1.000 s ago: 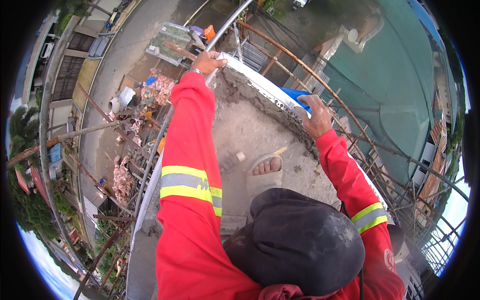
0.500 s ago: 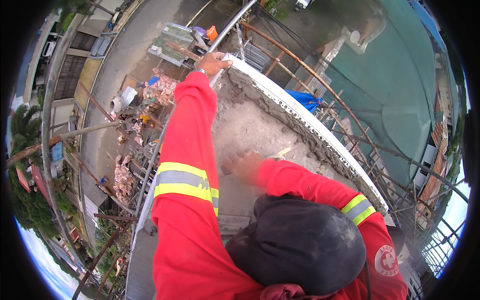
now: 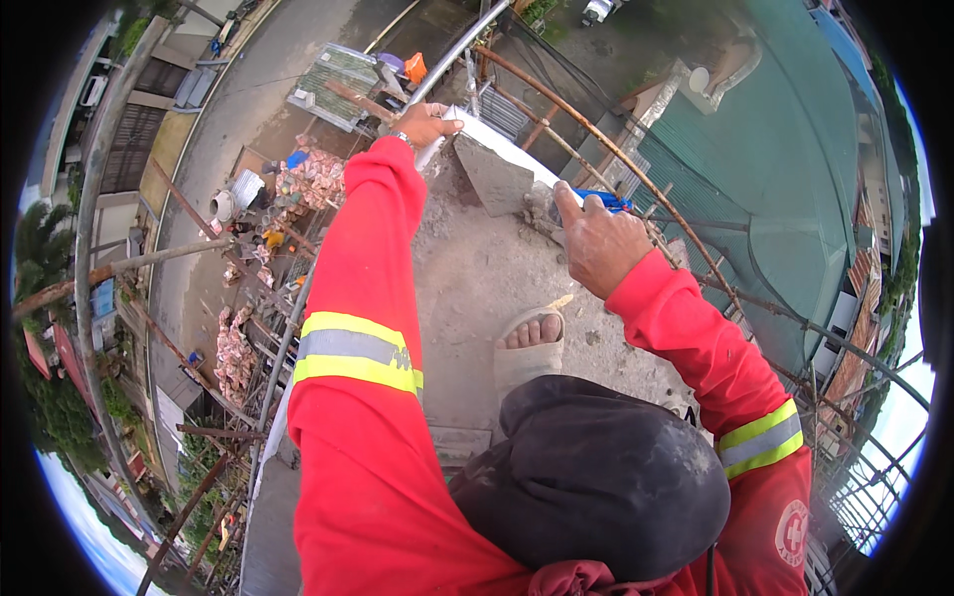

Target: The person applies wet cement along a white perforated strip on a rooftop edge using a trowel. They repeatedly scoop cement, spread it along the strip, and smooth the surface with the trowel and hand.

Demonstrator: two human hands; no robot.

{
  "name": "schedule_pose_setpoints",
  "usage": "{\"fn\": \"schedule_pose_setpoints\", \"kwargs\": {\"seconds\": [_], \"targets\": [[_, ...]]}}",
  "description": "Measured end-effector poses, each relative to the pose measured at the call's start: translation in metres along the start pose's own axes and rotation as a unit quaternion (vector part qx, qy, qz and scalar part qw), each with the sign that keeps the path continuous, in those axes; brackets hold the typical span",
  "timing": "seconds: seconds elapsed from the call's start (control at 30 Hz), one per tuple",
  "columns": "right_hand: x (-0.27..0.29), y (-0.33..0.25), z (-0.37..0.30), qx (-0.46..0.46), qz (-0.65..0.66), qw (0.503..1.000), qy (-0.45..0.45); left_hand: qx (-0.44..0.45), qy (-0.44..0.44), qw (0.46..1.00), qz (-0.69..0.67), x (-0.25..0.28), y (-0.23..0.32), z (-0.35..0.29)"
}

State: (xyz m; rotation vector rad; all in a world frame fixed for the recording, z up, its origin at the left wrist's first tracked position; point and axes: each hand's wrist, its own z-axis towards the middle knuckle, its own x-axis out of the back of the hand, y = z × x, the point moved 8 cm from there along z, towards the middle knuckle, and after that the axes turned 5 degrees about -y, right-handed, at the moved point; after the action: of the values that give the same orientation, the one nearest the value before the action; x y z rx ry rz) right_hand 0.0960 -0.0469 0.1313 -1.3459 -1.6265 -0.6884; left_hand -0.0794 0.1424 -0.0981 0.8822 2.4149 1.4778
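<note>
My left hand (image 3: 427,124) is closed on the corner end of a white edging strip (image 3: 502,147) that has a line of mortar along its inner side. In my closed right hand (image 3: 606,243) is a trowel; its grey, mortar-coated blade (image 3: 492,177) lies flat against the mortar just inside the strip, near my left hand. The trowel's handle is mostly hidden by my fingers. Loose wet mortar (image 3: 542,211) is bunched beside the blade, close to my right fingertips. Below my hands is a rough, dusty concrete ledge (image 3: 462,258).
A sandaled foot (image 3: 534,333) rests on the ledge. Dark headwear (image 3: 606,477) covers the lower middle. Rusty scaffold pipes (image 3: 616,149) and green netting (image 3: 795,189) stand beyond the strip. Far below lie a road (image 3: 258,89) and piled pinkish sacks (image 3: 313,169).
My right hand has moved up and right from low over the ledge to the strip, where the trowel blade now shows on the mortar. The foot has come into sight. My left hand stays put.
</note>
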Motion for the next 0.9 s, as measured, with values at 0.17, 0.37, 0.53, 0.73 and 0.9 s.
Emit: {"fn": "schedule_pose_setpoints", "kwargs": {"seconds": [0.17,0.37,0.53,0.73,0.9], "targets": [[-0.003,-0.012,0.015,-0.032,-0.008,0.999,0.003,0.006,-0.005,1.0,-0.013,-0.003,0.007,-0.006],[-0.003,-0.018,0.015,-0.053,0.035,0.998,-0.021,0.004,0.004,0.999,0.035,0.002,0.001,0.002],[-0.001,-0.02,0.011,-0.059,0.046,0.996,-0.04,0.005,0.02,1.0,0.016,0.003,-0.004,0.004],[-0.006,-0.02,0.018,-0.059,0.052,0.997,0.01,0.012,0.006,1.0,0.021,0.002,-0.003,0.002],[-0.004,-0.018,0.016,-0.059,0.063,0.996,0.018,-0.004,0.013,1.0,0.011,0.001,-0.003,0.002]]}}
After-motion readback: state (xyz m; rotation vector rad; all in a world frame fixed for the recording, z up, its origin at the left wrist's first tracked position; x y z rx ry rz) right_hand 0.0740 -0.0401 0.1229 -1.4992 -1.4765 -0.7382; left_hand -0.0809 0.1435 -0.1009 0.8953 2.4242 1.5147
